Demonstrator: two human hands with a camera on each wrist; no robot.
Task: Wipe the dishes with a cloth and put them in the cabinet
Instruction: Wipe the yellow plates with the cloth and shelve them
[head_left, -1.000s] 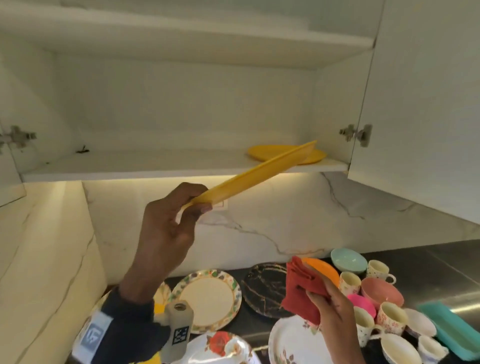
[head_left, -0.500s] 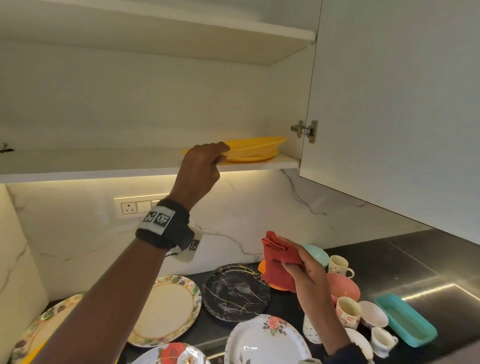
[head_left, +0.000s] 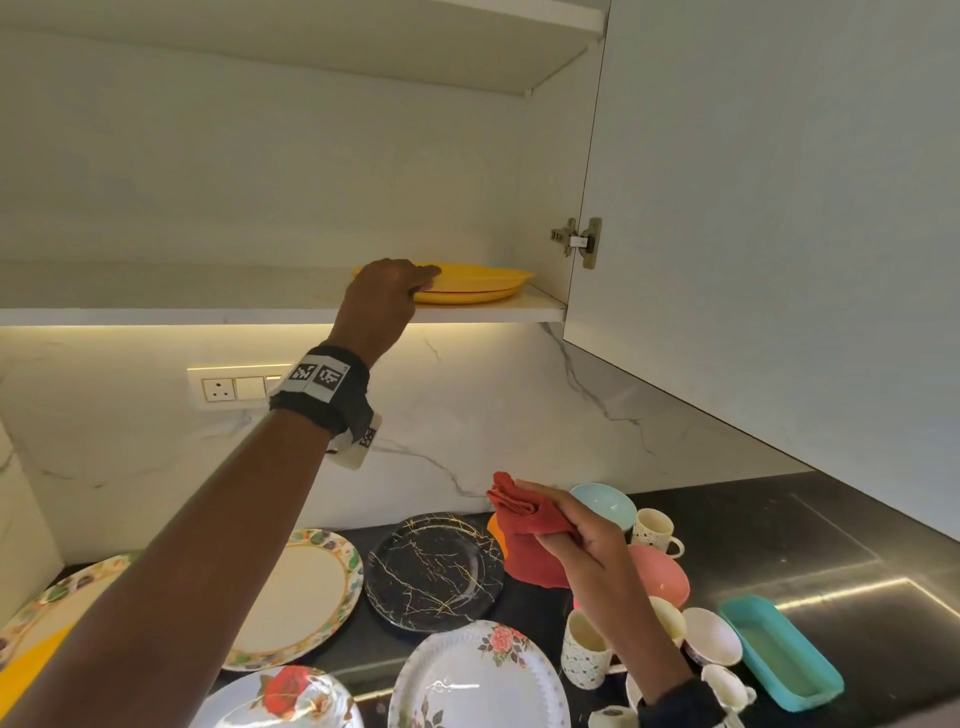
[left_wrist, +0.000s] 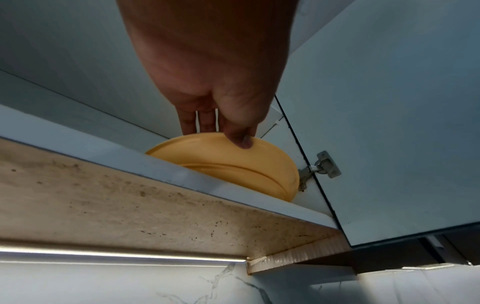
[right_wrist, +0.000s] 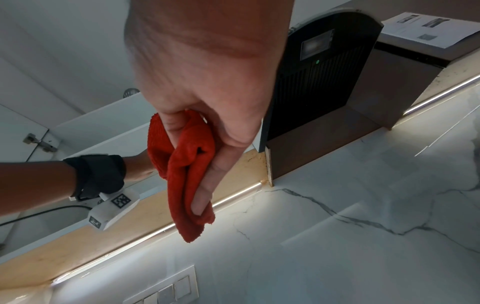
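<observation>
Two yellow plates (head_left: 478, 283) lie stacked at the right end of the cabinet's lower shelf (head_left: 208, 312). My left hand (head_left: 387, 291) reaches up to their left rim. In the left wrist view the thumb presses under the top yellow plate (left_wrist: 221, 156) and the fingers (left_wrist: 205, 123) curl over its edge, so my left hand (left_wrist: 221, 131) still pinches it. My right hand (head_left: 587, 540) hangs lower, above the counter, gripping a bunched red cloth (head_left: 524, 540). The right wrist view shows the red cloth (right_wrist: 187, 174) draped over my right hand's (right_wrist: 207, 144) fingers.
The open cabinet door (head_left: 779, 260) hangs close on the right. Below on the dark counter lie a black marbled plate (head_left: 434, 571), floral plates (head_left: 296, 592), several cups (head_left: 654, 530), a pink bowl (head_left: 660, 571) and a teal tray (head_left: 779, 654). A wall socket (head_left: 223, 387) sits under the shelf.
The yellow plate, held tilted below the shelf a second ago, now lies flat on the other yellow plate. My left arm has stretched up and right. The right hand keeps the cloth.
</observation>
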